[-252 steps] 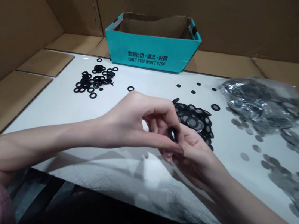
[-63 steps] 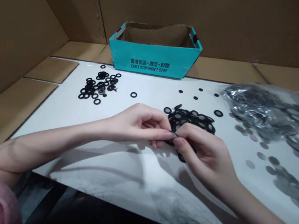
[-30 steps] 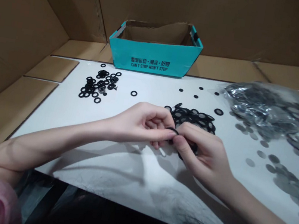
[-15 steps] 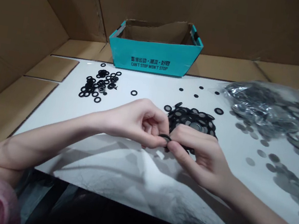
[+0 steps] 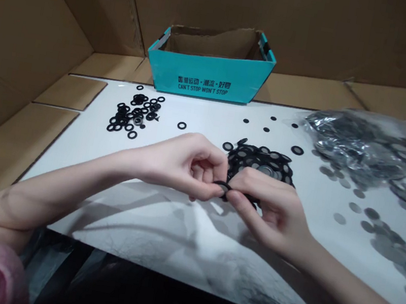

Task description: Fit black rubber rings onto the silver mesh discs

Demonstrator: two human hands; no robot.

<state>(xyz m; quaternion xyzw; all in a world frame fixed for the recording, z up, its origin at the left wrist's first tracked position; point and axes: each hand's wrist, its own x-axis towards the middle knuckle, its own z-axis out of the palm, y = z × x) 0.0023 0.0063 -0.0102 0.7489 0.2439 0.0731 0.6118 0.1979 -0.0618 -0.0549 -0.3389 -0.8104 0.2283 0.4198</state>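
Observation:
My left hand (image 5: 181,166) and my right hand (image 5: 270,211) meet over the middle of the white sheet (image 5: 190,232). Both pinch one small black ring (image 5: 222,186) between thumb and fingertips. Just behind the fingers lies a heap of black rings with grey disc centres (image 5: 263,162). A smaller pile of plain black rings (image 5: 132,112) lies at the far left of the sheet. Loose grey discs (image 5: 393,238) are scattered to the right of my right hand.
A teal cardboard box (image 5: 207,73) with an open top stands at the back. A clear plastic bag of grey discs (image 5: 361,146) lies at the right rear. Brown cardboard walls (image 5: 34,22) enclose the work area. A few single black rings and dots lie between the piles.
Both hands have stayed together on the black ring, shifting slightly down and left from a second ago. The fingers have turned a little around the ring. The piles have not moved.

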